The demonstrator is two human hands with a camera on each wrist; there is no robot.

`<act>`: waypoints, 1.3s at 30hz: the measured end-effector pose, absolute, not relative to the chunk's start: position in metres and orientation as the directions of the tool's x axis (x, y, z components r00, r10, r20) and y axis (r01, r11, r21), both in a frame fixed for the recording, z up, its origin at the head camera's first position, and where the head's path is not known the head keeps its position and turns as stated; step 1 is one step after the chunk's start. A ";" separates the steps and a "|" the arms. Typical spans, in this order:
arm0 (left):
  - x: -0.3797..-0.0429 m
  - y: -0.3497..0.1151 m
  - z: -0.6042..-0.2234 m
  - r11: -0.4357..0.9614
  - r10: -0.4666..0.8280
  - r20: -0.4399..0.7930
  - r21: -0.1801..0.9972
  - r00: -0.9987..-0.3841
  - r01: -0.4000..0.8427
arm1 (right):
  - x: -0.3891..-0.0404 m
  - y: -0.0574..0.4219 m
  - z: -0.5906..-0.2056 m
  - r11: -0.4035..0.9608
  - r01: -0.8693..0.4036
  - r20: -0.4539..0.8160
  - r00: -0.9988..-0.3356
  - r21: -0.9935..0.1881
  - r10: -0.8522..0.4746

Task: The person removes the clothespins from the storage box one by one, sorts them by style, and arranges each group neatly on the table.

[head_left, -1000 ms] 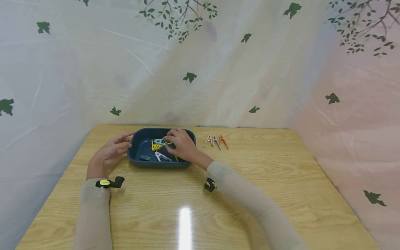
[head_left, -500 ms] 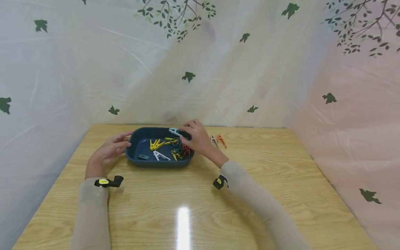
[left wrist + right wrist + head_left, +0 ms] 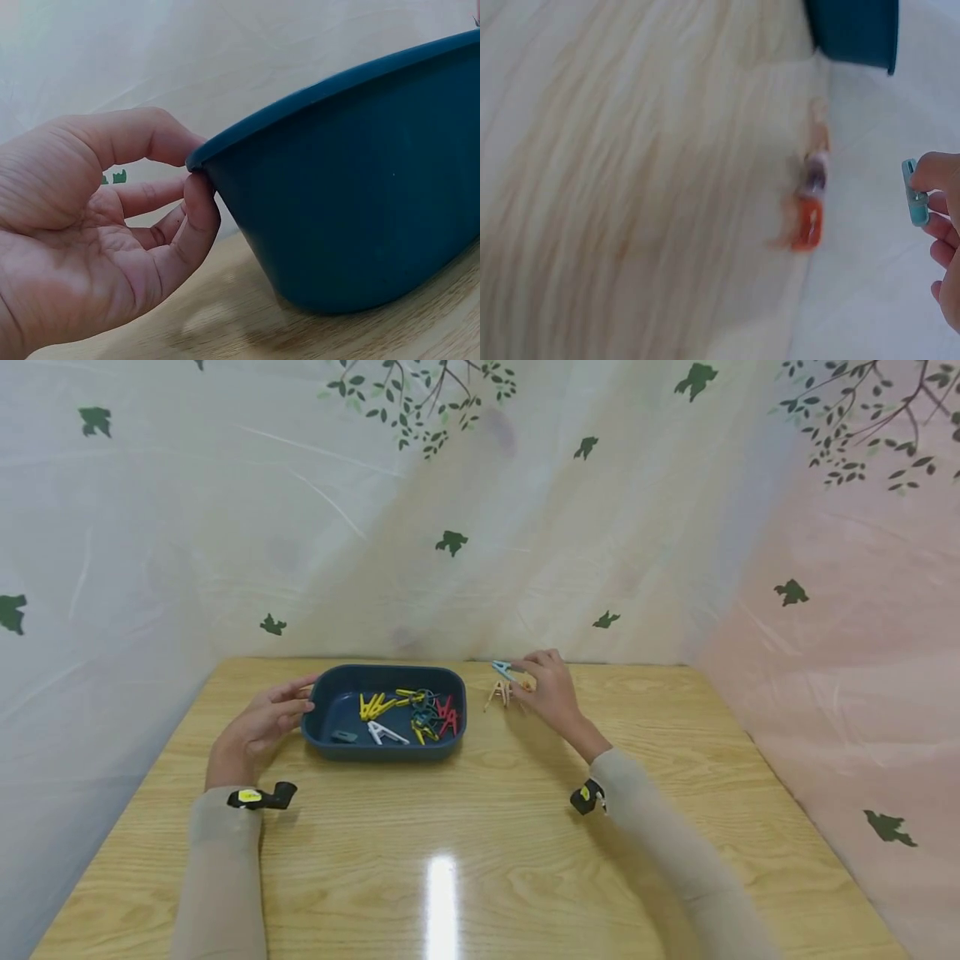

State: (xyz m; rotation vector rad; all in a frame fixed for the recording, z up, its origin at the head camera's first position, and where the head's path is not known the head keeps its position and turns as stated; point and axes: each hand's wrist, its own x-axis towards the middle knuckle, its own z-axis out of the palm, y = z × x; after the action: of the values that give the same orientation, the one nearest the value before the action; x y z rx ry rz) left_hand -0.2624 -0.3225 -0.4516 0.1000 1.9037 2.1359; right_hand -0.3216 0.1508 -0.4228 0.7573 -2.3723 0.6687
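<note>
In the head view, a dark blue plastic basin (image 3: pixel 382 753) sits toward the back of the table. My left hand (image 3: pixel 255 722) holds its left end; in the left wrist view, curled fingers (image 3: pixel 201 202) meet the basin's rim. My right hand (image 3: pixel 551 697) pinches a light blue clothespin (image 3: pixel 502 670) between thumb and fingertips, raised just right of the basin. Close below it, a cream clothespin (image 3: pixel 493 693) stands in a row with a purplish one and an orange clothespin (image 3: pixel 807 223), partly hidden by the hand in the head view.
Inside the basin are yellow clothespins (image 3: pixel 373 707), a white clothespin (image 3: pixel 386 733), red clothespins (image 3: pixel 447 717), dark green ones (image 3: pixel 424 718) and a grey-green piece (image 3: pixel 344 737). A pale fabric backdrop (image 3: pixel 337 568) rises behind the wooden table (image 3: pixel 360 860).
My right hand has lifted the light blue clothespin out of the basin and carried it right, over to the row of clothespins. The left hand stays at the basin's end.
</note>
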 end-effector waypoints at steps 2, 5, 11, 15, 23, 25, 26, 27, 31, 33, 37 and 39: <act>-0.263 -0.323 -0.453 -0.102 0.250 -0.132 0.982 -0.959 -0.162 | -0.323 0.163 -0.426 0.749 -0.603 0.621 -0.706 -0.275 -0.341; -0.264 -0.323 -0.454 -0.121 0.256 -0.123 0.980 -0.959 -0.158 | -0.324 0.178 -0.431 0.780 -0.562 0.598 -0.735 -0.275 -0.319; -0.263 -0.323 -0.453 -0.130 0.257 -0.116 0.980 -0.959 -0.153 | -0.326 0.203 -0.441 0.816 -0.494 0.541 -0.793 -0.301 -0.281; -0.263 -0.323 -0.452 -0.119 0.249 -0.139 0.978 -0.958 -0.172 | -0.326 0.213 -0.445 0.828 -0.472 0.525 -0.807 -0.302 -0.269; -0.263 -0.323 -0.454 -0.091 0.246 -0.148 0.980 -0.958 -0.175 | -0.327 0.223 -0.454 0.864 -0.415 0.461 -0.850 -0.285 -0.256; -0.263 -0.323 -0.454 -0.082 0.243 -0.147 0.982 -0.959 -0.171 | -0.326 0.224 -0.456 0.867 -0.410 0.450 -0.855 -0.283 -0.258; -0.263 -0.323 -0.454 -0.083 0.243 -0.147 0.982 -0.959 -0.171 | -0.327 0.225 -0.456 0.868 -0.410 0.448 -0.856 -0.280 -0.260; -0.263 -0.322 -0.454 -0.091 0.239 -0.145 0.981 -0.960 -0.171 | -0.327 0.225 -0.457 0.868 -0.411 0.446 -0.856 -0.279 -0.261; -0.262 -0.322 -0.455 -0.119 0.236 -0.139 0.978 -0.962 -0.170 | -0.328 0.226 -0.458 0.867 -0.405 0.438 -0.862 -0.290 -0.257; -0.262 -0.322 -0.455 -0.128 0.237 -0.135 0.977 -0.962 -0.169 | -0.328 0.226 -0.459 0.868 -0.400 0.433 -0.865 -0.294 -0.252; -0.262 -0.322 -0.454 -0.132 0.241 -0.127 0.978 -0.962 -0.162 | -0.329 0.225 -0.458 0.873 -0.388 0.422 -0.873 -0.294 -0.246; -0.262 -0.321 -0.454 -0.135 0.241 -0.125 0.978 -0.963 -0.160 | -0.330 0.224 -0.458 0.875 -0.385 0.417 -0.875 -0.292 -0.246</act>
State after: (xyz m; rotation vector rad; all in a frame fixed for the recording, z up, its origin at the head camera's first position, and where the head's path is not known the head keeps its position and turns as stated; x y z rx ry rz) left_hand -0.2620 -0.3214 -0.4543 0.0904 1.8676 2.1831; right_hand -0.3297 0.2237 -0.4581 0.4673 -2.6749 0.5249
